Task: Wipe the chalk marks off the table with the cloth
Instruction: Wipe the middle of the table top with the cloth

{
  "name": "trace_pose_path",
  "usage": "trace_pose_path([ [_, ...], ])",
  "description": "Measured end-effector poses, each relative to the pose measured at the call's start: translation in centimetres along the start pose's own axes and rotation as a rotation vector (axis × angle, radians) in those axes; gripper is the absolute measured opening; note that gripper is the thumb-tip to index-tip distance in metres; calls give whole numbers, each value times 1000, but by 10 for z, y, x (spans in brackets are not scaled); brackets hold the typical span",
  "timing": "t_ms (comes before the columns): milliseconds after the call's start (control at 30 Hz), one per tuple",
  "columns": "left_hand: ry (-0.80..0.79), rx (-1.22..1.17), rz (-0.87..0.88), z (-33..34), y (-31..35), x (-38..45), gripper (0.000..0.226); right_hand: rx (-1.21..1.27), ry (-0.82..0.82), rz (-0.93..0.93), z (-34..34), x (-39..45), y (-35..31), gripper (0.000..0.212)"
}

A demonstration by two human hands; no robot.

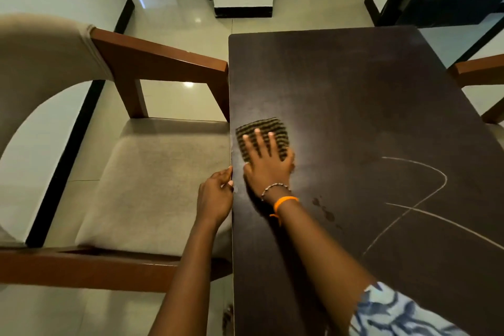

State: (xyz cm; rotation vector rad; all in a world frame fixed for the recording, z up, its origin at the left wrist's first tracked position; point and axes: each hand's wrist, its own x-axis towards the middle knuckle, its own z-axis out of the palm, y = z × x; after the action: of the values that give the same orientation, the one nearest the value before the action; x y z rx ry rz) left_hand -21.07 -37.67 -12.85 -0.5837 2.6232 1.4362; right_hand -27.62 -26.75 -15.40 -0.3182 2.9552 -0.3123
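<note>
Wiping step in hand. Right hand (266, 165) lies flat on the striped cloth (261, 131), fingers spread apart and pressing it down onto the dark table (354, 84), close to the table's left edge and about midway between its near and far ends. Hand and cloth edges slightly blurred, so likely mid-stroke. Left hand (215, 196) grips the table's left edge just near of the cloth, fingers curled over the rim, thumb on top; it looks to be bracing. Tabletop around the cloth shows a pale hazy smear, no clear line there. Chalk marks (420, 199) remain well to the right and nearer: a curved stroke and two long crossing lines, all sharp and unwiped. A few small dark spots (324, 210) sit between the right wrist and the marks; cannot tell what they are. Upholstered chair (152, 172) stands just left of the table. Judgement: the task is well short of done. Next move calls for sliding the cloth rightward and nearer, keeping flat pressure, and sweeping across the full length of each line.
</note>
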Motion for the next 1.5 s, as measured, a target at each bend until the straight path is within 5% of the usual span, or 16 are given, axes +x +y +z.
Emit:
trace_pose_path([
  [100, 65, 5, 5, 5, 3, -16, 37, -12, -73, -170, 4, -6, -25, 60],
  [233, 56, 115, -10, 16, 4, -36, 42, -56, -44, -238, -11, -9, 23, 60],
  [467, 6, 445, 37, 8, 4, -31, 43, -63, 47, 267, -49, -29, 168, 59],
  [633, -39, 515, 66, 5, 3, -28, 46, -10, 29, 516, -42, -26, 144, 58],
  [900, -86, 400, -5, 3, 1, -39, 49, -74, -49, -105, 5, -22, -21, 62],
  [1067, -61, 416, 32, -1, -5, -50, 48, -121, -23, -299, -5, -25, 20, 60],
  [1333, -188, 569, 88, -11, -5, -39, 79, -82, 64, 276, -42, -39, 163, 58],
  [1433, -217, 591, 98, -11, -4, -37, 88, -49, 107, 472, -35, -38, 137, 59],
  [1500, -218, 593, 93, -10, -2, -38, 92, -61, 82, 394, -26, -32, 95, 61],
])
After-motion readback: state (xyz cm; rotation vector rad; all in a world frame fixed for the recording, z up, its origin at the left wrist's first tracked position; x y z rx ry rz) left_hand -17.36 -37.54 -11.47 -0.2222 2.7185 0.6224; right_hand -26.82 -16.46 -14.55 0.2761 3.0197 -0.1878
